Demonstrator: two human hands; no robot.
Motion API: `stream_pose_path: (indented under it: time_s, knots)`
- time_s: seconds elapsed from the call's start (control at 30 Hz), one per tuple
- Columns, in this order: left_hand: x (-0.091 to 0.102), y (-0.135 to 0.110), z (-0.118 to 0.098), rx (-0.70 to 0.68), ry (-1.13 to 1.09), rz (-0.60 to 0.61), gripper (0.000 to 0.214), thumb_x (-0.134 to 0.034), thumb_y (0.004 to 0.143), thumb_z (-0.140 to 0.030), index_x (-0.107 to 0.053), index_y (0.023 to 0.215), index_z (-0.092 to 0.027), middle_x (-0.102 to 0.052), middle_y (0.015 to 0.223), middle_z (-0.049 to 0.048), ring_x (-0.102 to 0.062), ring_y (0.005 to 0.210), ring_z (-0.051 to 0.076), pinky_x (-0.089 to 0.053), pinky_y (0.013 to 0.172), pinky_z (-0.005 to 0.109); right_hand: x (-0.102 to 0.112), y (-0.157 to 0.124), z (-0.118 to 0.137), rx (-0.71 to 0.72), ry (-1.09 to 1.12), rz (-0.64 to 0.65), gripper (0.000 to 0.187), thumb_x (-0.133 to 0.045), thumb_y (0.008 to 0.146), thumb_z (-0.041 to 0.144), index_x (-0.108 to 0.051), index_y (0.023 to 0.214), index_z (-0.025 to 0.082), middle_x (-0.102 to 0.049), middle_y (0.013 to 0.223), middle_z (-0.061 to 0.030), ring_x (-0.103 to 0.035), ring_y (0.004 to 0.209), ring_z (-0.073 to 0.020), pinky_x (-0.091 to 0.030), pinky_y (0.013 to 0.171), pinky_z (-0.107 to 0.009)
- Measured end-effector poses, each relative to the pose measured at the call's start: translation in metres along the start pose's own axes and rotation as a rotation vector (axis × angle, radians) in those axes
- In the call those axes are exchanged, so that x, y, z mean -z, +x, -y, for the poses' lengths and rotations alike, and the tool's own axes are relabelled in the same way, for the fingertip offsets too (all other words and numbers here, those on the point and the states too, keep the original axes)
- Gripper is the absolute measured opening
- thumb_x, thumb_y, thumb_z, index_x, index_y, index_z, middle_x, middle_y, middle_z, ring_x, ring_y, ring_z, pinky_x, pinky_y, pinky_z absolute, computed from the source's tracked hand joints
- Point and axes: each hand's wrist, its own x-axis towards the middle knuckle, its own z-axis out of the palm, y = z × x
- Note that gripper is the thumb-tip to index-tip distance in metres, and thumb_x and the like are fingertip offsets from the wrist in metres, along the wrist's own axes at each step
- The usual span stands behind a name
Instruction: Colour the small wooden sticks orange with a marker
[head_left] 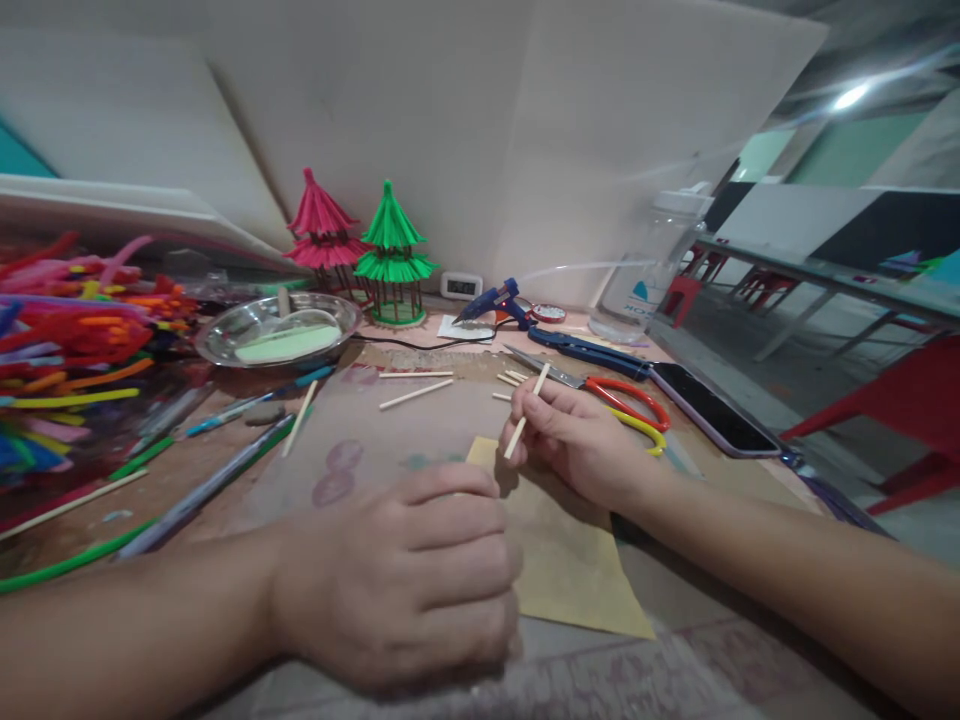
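The right hand is pinching a thin wooden stick between the thumb and the bent fingers; the grip is narrow and is closing directly on the wood. The stick is slanting, its upper end leaning to the right and its lower end pointing down toward the yellow sheet. The right forearm is reaching in from the right edge, sloping up and leftward, with the thumb lying uppermost and the other fingers curling beneath.

The left hand is resting nearer the viewer, its back facing up and its knuckles bending in a loose fist beside the yellow sheet's left edge. Its fingertips are hiding underneath, so whether it is holding anything cannot be told. The left forearm is entering from the lower left, running almost level.

Beyond the hands, two loose sticks are lying apart on the table, and a few short sticks are lying just past the right hand. Orange-handled scissors are lying beyond the right wrist, near a phone. Farther back, a blue glue gun is lying to the right of a green model tower.
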Motion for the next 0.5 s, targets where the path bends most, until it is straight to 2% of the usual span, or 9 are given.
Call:
stream_pose_path:
  time_s: [0.03,0.1,0.17,0.23,0.33,0.5]
  knots:
    - [-0.002,0.000,0.001,0.028,0.002,-0.007,0.009,-0.056,0.095,-0.019,-0.060,0.101,-0.026,-0.072,0.096,0.0019,-0.063,0.094,0.020,-0.046,0.100,0.038,0.001,0.001,0.001,-0.011,0.023,0.009,0.035,-0.080,0.082,0.046,-0.060,0.079,0.018,-0.073,0.067,-0.0012,-0.065,0.058,-0.0102,-0.050,0.060,-0.021]
    - [-0.007,0.000,0.007,0.224,-0.018,-0.109,0.009,-0.056,0.096,-0.017,-0.058,0.101,-0.024,-0.069,0.097,0.0024,-0.062,0.095,0.019,-0.047,0.093,0.036,0.002,0.002,0.002,-0.029,0.063,0.031,0.032,-0.078,0.083,0.045,-0.061,0.080,0.017,-0.073,0.067,-0.0019,-0.065,0.059,-0.0110,-0.050,0.061,-0.022]
    - [-0.011,0.002,0.016,0.442,-0.050,-0.209,0.004,-0.060,0.097,-0.023,-0.057,0.095,-0.022,-0.066,0.092,0.0012,-0.060,0.090,0.018,-0.046,0.084,0.032,0.002,0.002,0.003,-0.041,0.092,0.060,0.031,-0.077,0.085,0.044,-0.062,0.081,0.017,-0.073,0.069,-0.0027,-0.065,0.060,-0.0121,-0.050,0.063,-0.024]
    - [-0.013,0.003,0.023,0.557,-0.085,-0.219,0.013,-0.063,0.097,-0.031,-0.059,0.091,-0.021,-0.064,0.088,-0.0002,-0.059,0.087,0.017,-0.044,0.080,0.031,0.002,0.002,0.002,-0.052,0.103,0.098,0.030,-0.075,0.086,0.044,-0.063,0.083,0.016,-0.073,0.070,-0.0028,-0.066,0.062,-0.0131,-0.050,0.065,-0.026]
    - [-0.013,0.003,0.027,0.550,-0.131,-0.167,0.016,-0.063,0.098,-0.035,-0.064,0.092,-0.021,-0.066,0.090,-0.0002,-0.059,0.089,0.018,-0.042,0.081,0.031,0.001,0.000,0.001,-0.042,0.094,0.137,0.028,-0.075,0.088,0.042,-0.063,0.084,0.017,-0.070,0.072,-0.0016,-0.066,0.065,-0.0136,-0.050,0.068,-0.028]
    - [-0.012,0.003,0.024,0.484,-0.166,-0.137,0.011,-0.062,0.100,-0.032,-0.068,0.096,-0.023,-0.069,0.093,-0.0003,-0.060,0.091,0.017,-0.041,0.084,0.031,0.000,-0.001,-0.004,0.002,0.035,0.148,0.029,-0.073,0.089,0.044,-0.061,0.086,0.018,-0.068,0.072,0.0001,-0.065,0.065,-0.0128,-0.051,0.066,-0.027]
